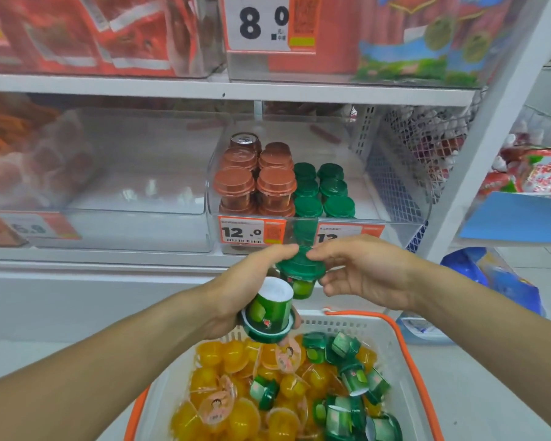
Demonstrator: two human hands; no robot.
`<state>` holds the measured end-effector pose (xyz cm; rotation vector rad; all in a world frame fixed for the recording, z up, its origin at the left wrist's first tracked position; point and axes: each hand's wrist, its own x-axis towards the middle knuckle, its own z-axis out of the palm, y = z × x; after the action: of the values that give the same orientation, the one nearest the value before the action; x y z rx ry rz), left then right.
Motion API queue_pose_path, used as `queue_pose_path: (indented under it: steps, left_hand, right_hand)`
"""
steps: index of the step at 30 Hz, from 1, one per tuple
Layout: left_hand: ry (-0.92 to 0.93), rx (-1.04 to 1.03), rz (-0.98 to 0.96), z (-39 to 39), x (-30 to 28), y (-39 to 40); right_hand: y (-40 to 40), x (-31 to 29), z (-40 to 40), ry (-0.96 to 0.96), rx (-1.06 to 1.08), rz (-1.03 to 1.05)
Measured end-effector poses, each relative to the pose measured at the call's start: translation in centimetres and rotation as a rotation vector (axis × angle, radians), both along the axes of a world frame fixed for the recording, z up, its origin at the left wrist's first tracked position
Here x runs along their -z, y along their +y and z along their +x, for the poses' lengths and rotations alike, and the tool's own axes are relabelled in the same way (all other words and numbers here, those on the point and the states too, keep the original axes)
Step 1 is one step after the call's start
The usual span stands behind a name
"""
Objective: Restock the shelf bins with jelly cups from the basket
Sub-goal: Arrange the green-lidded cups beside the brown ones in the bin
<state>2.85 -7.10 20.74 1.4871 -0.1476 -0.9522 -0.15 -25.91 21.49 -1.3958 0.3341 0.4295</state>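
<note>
Left hand point(236, 291): grip closed on a green jelly cup point(269, 313), held tilted with its white base up and its lid toward the basket point(392, 342). The thumb and forefinger of the same hand also touch the lid of a second green cup point(301, 275), which stands upright just right of the grip.

Right hand point(360, 270): grip partly open, fingertips point(312, 254) pinching the lid of that second cup from the other side; the lower fingers curl loosely beside its body. Both hands therefore share contact with the upright cup.

Below both grips, the white basket with orange rim holds loose jelly cups: orange cups point(233, 386) massed to the left, more green cups point(350, 393) to the right, lying at all angles.

Directly beyond the grips, a clear shelf bin point(401, 227) holds stacked brown-lidded cups point(255, 183) on the left and green-lidded cups point(323, 192) on the right, in rows. A price tag point(252, 232) reading 12.0 is fixed to the bin front; a second tag beside it is partly hidden by the right hand. Left of the bin stands another clear bin point(134, 198), its contents too blurred to identify.
</note>
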Motion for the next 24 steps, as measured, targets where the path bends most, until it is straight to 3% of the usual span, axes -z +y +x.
queue_pose_path:
  steps: [5,10,13,16,20,24]
  left_hand:
    - [0.101,-0.007,0.031,1.2,0.4,0.1]
    - [0.101,-0.087,0.093,2.5,1.9,0.2]
    - [0.102,-0.114,0.097,3.1,2.6,0.0]
    - [0.102,-0.134,0.081,3.2,2.8,-0.2]
    - [0.097,-0.109,0.097,3.2,2.8,-0.3]
    - [0.126,-0.083,0.073,3.0,2.8,-0.3]
  right_hand:
    - [-2.2,-1.3,1.2,-0.019,0.026,0.027]
    - [-6.9,-5.0,2.8,-0.23,0.33,-0.112]
    - [-9.0,-5.7,3.8,-0.334,0.475,-0.401]
    - [-10.4,-4.6,4.9,-0.346,0.473,-0.786]
    - [-10.0,-3.3,5.7,-0.359,0.281,-1.317]
    - [-9.0,-2.8,6.4,-0.256,0.071,-1.525]
